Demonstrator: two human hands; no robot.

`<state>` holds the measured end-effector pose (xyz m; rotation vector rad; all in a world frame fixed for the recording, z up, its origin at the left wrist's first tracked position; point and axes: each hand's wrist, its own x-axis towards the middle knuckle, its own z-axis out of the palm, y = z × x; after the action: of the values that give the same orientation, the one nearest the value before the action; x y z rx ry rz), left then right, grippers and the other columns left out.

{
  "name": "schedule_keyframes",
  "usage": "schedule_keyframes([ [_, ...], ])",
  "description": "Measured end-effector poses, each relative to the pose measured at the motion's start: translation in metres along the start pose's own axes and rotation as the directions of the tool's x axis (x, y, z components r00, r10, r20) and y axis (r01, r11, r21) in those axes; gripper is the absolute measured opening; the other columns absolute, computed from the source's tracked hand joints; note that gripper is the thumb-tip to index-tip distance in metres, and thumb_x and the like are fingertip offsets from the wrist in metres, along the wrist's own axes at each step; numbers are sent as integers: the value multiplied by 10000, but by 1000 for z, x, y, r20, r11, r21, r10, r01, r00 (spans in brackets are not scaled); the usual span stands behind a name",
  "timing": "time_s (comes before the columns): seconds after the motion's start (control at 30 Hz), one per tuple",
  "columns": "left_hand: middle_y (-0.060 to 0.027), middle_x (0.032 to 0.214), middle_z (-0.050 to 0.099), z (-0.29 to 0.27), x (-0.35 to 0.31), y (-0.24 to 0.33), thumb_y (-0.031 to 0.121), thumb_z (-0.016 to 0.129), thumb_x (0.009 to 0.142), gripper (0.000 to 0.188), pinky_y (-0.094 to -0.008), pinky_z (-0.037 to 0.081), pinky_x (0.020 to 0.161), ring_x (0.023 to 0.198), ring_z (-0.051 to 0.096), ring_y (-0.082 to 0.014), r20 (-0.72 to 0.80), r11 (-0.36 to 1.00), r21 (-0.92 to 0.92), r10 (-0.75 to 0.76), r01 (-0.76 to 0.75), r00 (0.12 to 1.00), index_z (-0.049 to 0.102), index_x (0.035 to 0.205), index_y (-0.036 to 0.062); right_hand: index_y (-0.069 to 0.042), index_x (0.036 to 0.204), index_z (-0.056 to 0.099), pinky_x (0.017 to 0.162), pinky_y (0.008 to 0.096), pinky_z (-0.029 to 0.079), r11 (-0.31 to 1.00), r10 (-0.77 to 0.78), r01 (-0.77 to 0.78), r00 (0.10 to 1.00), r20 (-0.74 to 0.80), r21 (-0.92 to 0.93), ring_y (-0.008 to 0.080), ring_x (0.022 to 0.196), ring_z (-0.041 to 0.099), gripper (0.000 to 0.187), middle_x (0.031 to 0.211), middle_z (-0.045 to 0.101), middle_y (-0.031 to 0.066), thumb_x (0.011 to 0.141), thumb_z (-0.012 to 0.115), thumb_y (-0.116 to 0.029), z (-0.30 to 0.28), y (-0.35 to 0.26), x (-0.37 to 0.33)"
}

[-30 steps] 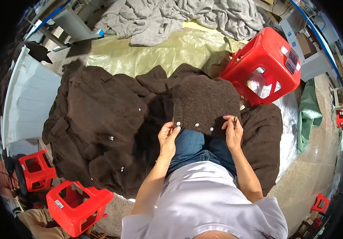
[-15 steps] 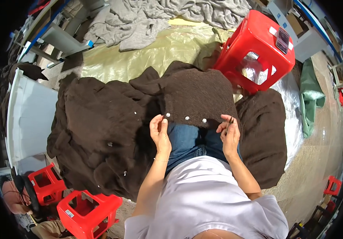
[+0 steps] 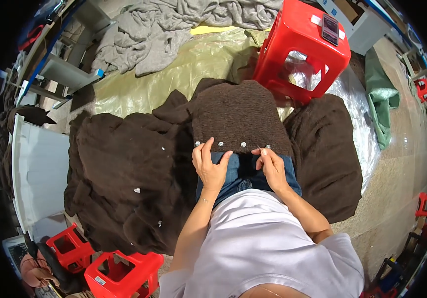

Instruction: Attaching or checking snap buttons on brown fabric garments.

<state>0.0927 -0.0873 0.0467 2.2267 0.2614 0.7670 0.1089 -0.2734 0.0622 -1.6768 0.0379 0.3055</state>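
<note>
Left hand (image 3: 210,166) is resting half-open on brown knit (image 3: 243,111), right hand (image 3: 272,170) is pinching a thin dark thing (image 3: 259,148); one red stool (image 3: 124,286) is showing a white label (image 3: 100,280), another stool (image 3: 293,25) is bearing a phone (image 3: 330,29).

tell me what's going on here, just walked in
A person in a white top has a dark brown knitted piece spread over their jeans. Four pale, round, button-like pieces line its near edge. The left hand rests there, fingers spread, and the right hand's fingertips are beside the rightmost one; whether they hold something thin is unclear. More brown cloth lies heaped on the left.
</note>
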Motion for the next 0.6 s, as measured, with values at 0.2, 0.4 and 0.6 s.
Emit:
schedule_keyframes([
  [0.2,-81,929,516,-2,6,-19,13,665,843,326,-308,460,738,824,525,-208,14,990,-138,26,-24,1000,665,1165,69,-3,1056,664,592,260,386,999,4,-4,1000,12,-40,89,605,471,425,631,544,28,1026,406,-339,-3,1,-3],
  [0.4,-88,908,505,-7,23,-17,-3,675,826,275,-289,469,677,745,527,-202,112,994,-75,87,-79,990,709,1082,93,-1,1082,659,481,209,284,998,-43,44,998,42,-37,27,505,351,434,627,552,-1,1036,395,-342,-1,4,-2],
  [0.6,-103,951,554,-15,27,-16,-44,682,800,126,-297,490,635,724,577,-191,135,984,-47,174,-169,975,686,903,27,1,1045,658,582,265,395,998,21,-15,995,95,-60,91,595,494,413,612,552,26,1023,416,-333,2,-5,-2],
])
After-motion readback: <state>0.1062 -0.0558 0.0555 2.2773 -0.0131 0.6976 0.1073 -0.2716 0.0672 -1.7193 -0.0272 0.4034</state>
